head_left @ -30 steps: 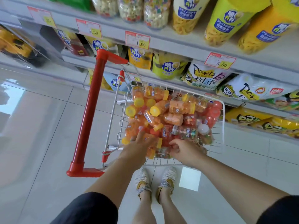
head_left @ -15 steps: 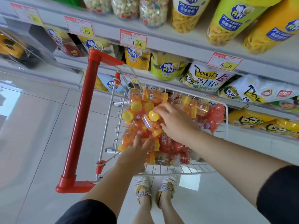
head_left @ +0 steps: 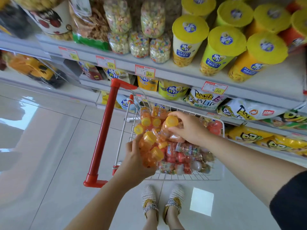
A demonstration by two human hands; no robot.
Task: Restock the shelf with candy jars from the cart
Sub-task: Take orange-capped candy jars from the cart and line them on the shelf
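A small wire cart (head_left: 182, 177) with a red handle (head_left: 103, 131) stands in front of me, piled with orange, yellow-capped candy jars and red jars. My left hand (head_left: 134, 163) grips two orange jars (head_left: 152, 153) lifted above the cart's near left corner. My right hand (head_left: 189, 128) holds another orange jar (head_left: 169, 127) by its body, just above the pile. The shelf (head_left: 182, 73) runs across the upper half of the view.
Yellow-lidded snack tubs (head_left: 224, 45) and clear jars of coloured puffs (head_left: 139, 44) fill the upper shelf, with price tags (head_left: 145, 71) on its edge. Chip bags (head_left: 206, 98) crowd the lower shelves behind the cart. Glossy tiled floor (head_left: 49, 146) lies to the left; my feet are below the cart.
My left hand has risen from the pile with two orange jars. My right hand has closed around an orange jar and lifted it. The view has tilted up toward the shelves.
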